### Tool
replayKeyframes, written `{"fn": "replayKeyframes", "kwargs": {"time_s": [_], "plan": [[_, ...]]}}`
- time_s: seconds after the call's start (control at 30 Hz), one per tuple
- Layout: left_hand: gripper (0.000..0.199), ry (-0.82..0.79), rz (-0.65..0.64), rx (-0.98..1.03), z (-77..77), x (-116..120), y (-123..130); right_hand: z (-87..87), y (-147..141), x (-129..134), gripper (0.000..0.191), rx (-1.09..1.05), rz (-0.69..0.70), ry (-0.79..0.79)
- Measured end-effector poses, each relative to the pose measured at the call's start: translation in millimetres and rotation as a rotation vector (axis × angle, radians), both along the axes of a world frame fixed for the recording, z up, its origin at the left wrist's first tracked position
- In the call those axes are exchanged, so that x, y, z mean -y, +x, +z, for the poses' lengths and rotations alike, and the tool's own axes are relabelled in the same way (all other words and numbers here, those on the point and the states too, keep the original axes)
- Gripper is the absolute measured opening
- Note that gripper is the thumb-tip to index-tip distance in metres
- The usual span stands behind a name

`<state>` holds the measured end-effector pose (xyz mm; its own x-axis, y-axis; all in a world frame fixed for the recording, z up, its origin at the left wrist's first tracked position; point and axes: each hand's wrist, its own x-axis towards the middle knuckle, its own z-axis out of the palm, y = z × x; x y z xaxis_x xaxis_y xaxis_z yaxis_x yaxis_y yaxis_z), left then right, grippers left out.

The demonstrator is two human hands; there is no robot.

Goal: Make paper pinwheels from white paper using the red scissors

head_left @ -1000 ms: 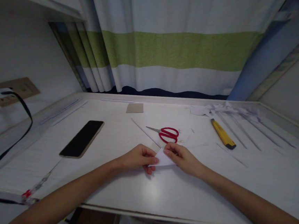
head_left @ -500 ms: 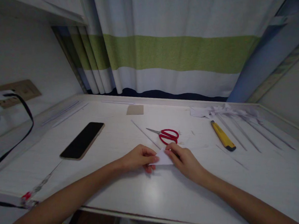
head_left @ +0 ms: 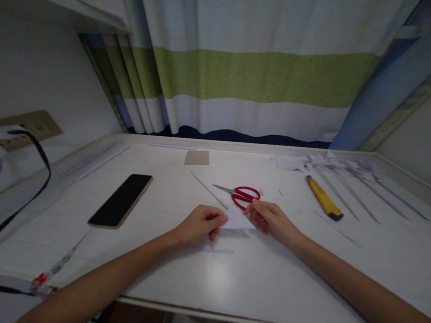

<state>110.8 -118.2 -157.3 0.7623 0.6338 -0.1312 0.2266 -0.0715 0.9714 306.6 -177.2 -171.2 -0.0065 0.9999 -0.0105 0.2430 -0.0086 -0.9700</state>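
A small white piece of folded paper (head_left: 236,219) is pinched at its left side between the thumb and fingers of my left hand (head_left: 203,224). My right hand (head_left: 270,218) is beside the paper's right edge, its fingers loosely bent and a little apart; whether a fingertip touches the edge is hard to tell. Just beyond the paper lie red-handled scissors (head_left: 241,194), blades pointing left. A thin white paper stick (head_left: 208,189) lies left of them, its near end hidden behind the paper. Below my hands a faint pale strip (head_left: 219,251) shows on the desk.
On the left lies a black phone (head_left: 121,201). A small grey-beige square (head_left: 196,157) is at the back. To the right are a yellow utility knife (head_left: 323,197), several thin paper sticks (head_left: 357,194) and crumpled white paper (head_left: 326,159). A curtain (head_left: 253,77) hangs behind the desk.
My right thumb and fingers have come off the paper's face to its right edge. My left hand keeps its pinch. The pale strip now shows below my hands. The view has shifted slightly.
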Motion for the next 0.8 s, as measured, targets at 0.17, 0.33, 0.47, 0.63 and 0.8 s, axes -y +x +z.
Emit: {"fn": "replayKeyframes", "kwargs": {"time_s": [0.17,0.33,0.47,0.63,0.8], "plan": [[0.026,-0.022,0.004,-0.002,0.7,0.5,0.4,0.4,3.2,0.3,0.037,-0.051,0.129,-0.099],[0.027,-0.061,0.002,0.006,0.4,0.3,1.7,-0.1,1.2,1.2,0.032,-0.074,0.092,-0.093],[0.027,-0.09,0.01,0.021,-0.6,0.1,2.5,-0.8,1.6,1.0,0.029,-0.079,0.072,-0.075],[0.028,-0.105,0.026,0.036,-1.8,-0.4,1.9,0.2,2.0,1.9,0.031,-0.112,0.112,-0.091],[0.027,-0.099,0.049,0.047,-2.3,-1.7,1.0,2.9,0.2,3.8,0.039,-0.168,0.232,-0.164]]}}
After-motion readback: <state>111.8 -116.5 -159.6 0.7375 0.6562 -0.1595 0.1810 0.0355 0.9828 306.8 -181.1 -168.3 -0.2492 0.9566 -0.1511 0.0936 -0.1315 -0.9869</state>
